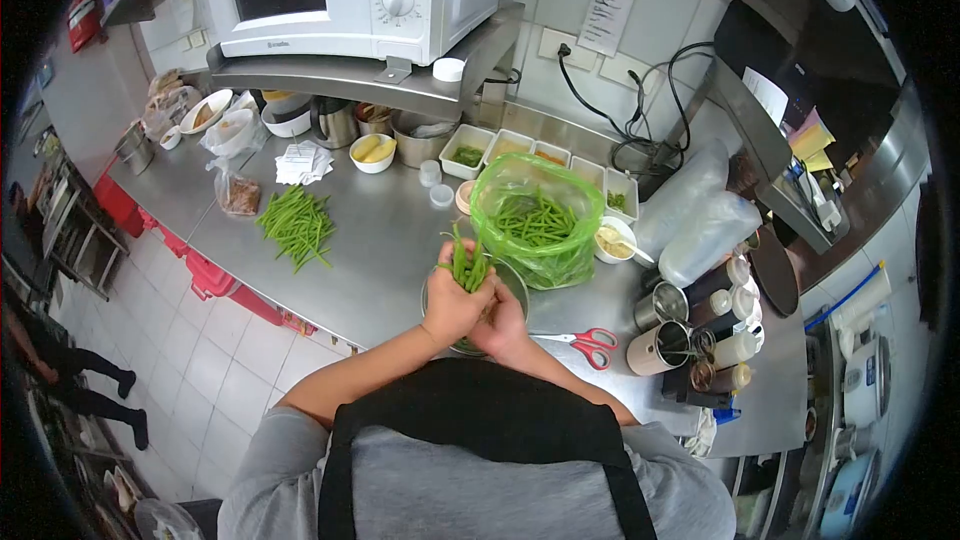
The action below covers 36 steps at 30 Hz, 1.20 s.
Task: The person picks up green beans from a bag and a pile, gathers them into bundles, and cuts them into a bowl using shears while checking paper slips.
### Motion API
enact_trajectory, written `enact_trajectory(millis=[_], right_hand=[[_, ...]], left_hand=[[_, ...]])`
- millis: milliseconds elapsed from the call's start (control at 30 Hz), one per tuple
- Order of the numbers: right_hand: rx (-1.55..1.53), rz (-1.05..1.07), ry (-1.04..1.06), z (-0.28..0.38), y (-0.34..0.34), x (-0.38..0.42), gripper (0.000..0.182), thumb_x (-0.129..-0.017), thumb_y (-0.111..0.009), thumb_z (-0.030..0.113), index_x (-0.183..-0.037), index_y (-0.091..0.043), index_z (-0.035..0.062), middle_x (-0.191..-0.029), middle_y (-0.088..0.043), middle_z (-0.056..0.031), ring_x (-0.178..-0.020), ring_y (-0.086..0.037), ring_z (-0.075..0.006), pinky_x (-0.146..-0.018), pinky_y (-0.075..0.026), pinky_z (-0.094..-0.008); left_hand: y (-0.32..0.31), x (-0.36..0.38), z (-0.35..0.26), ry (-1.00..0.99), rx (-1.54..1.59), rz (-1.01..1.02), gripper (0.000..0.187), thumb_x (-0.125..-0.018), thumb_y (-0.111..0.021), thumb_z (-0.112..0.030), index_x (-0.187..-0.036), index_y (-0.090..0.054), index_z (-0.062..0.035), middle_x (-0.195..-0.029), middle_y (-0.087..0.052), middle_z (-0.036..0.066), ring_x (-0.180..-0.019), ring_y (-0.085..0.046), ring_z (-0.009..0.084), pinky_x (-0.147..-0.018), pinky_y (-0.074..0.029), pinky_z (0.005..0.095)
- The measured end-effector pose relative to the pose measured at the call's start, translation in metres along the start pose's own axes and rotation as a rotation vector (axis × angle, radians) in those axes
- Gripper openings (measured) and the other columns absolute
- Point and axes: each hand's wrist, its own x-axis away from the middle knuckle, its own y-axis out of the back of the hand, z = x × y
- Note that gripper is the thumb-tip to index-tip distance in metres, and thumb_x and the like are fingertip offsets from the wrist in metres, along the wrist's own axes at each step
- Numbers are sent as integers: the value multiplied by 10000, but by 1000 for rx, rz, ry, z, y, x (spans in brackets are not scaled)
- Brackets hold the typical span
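A bunch of green beans (466, 265) stands up out of my left hand (451, 305), whose fingers are wrapped round it. My right hand (500, 318) presses against the left one at the lower part of the bunch, its fingers curled and partly hidden. Both hands are above a metal bowl (516, 284). Just beyond them, a green plastic bag (583, 258) stands open with more beans (535, 218) inside. A loose pile of beans (297, 227) lies on the steel counter to the left. Red-handled scissors (594, 347) lie right of the bowl.
On the steel counter (345, 278) are a bowl of yellow pieces (373, 152), white containers (467, 152), a small bowl with a spoon (615, 240) and bottles (735, 347). A microwave (330, 0) sits on the shelf above. Another person (85, 380) stands at far left.
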Motion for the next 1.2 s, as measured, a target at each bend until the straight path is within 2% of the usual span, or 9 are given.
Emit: enact_trajectory(millis=[133,367,500,667,700,767,967,1067,1200], right_hand=[[20,-107,2,-6,16,-10,344,-937,-367,257,-1229,-458,100,-1236,-498,-80,-1156,-463,-236,-999,-350,-377],[-61,68,-41,-4,0,5,319,-928,-411,265,-1198,-475,108,-1215,-506,-76,-1126,-482,-223,-995,-358,-392],[115,5,-14,-2,4,1,333,-918,-417,289,-1187,-479,103,-1207,-510,-73,-1110,-495,-225,-981,-369,-398],[51,-155,47,-3,9,-3,314,-918,-391,267,-1163,-490,97,-1165,-538,-74,-1096,-509,-220,-979,-375,-393],[79,-95,36,-2,12,-3,311,-920,-385,265,-1162,-492,101,-1169,-537,-71,-1098,-508,-218,-980,-375,-392],[132,26,17,-1,18,-5,307,-923,-375,260,-1161,-495,109,-1179,-534,-64,-1102,-505,-215,-981,-373,-391],[130,-160,-26,-2,4,2,327,-932,-365,277,-1193,-486,122,-1209,-510,-63,-1096,-508,-215,-975,-377,-397],[74,27,-266,-5,54,-17,334,-934,-363,277,-1206,-481,121,-1191,-522,-66,-1093,-510,-215,-969,-382,-401],[88,-167,-142,-4,11,0,339,-929,-370,284,-1203,-483,119,-1178,-533,-68,-1098,-507,-220,-968,-382,-407]], left_hand=[[-7,2,2,-37,105,-27,424,-713,-660,14,-1061,-424,-50,-859,-565,45,-779,-569,110,-699,-476,262],[-1,1,-5,111,19,23,445,-720,-659,28,-1082,-416,-59,-906,-527,49,-840,-546,103,-732,-463,253],[-7,8,-20,-82,-249,6,505,-684,-670,34,-1102,-404,-63,-869,-542,42,-816,-548,122,-724,-465,262],[-6,4,-14,101,61,22,506,-678,-677,31,-1099,-414,-67,-871,-536,34,-813,-543,116,-724,-464,261],[-5,5,-18,138,115,22,506,-676,-679,31,-1097,-417,-67,-874,-537,33,-814,-542,113,-726,-463,261],[-3,5,-9,90,-5,24,504,-677,-679,33,-1097,-417,-59,-880,-542,35,-808,-542,108,-721,-464,260],[-6,3,-5,34,31,-14,431,-686,-685,29,-1045,-452,-23,-880,-553,35,-784,-543,97,-703,-461,250],[-6,4,-8,122,90,-4,367,-696,-689,27,-993,-478,-17,-853,-565,33,-759,-546,95,-683,-464,244],[-2,3,3,109,121,-57,312,-710,-688,33,-948,-493,-15,-807,-580,31,-708,-552,100,-646,-472,245]])
